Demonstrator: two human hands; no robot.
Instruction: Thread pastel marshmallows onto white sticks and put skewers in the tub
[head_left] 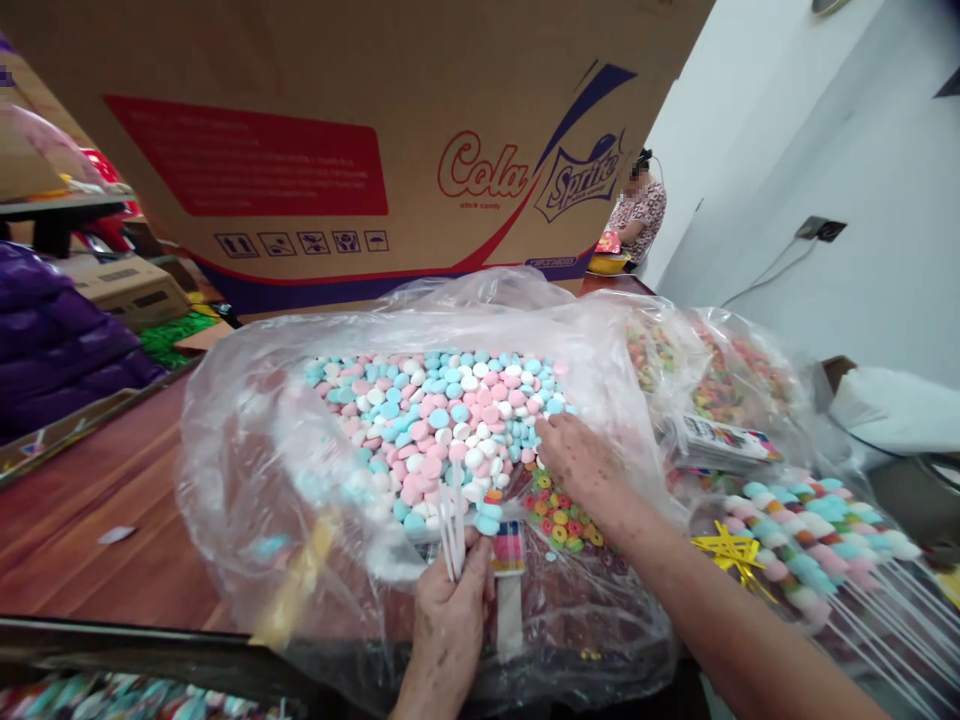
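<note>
A bundle of thin white sticks [451,530] is gripped in my left hand [454,605]. By its fingertips, blue and orange candies [489,512] sit stacked, seemingly on one of the sticks. My right hand [570,455] reaches to the right edge of a heap of pink, blue and white marshmallow candies [435,420]. Its fingers are curled down on the heap, and whatever is between them is hidden. Close below that hand lies a smaller pile of colourful ring candies [562,515]. Both piles lie on a large clear plastic bag [247,420].
A tall cardboard box [300,80] stands behind the bag. To the right are bags of ring candies [720,370], a stack of printed cards [720,440], yellow ties [727,553] and finished candy skewers [810,530]. Another person [637,215] sits farther back.
</note>
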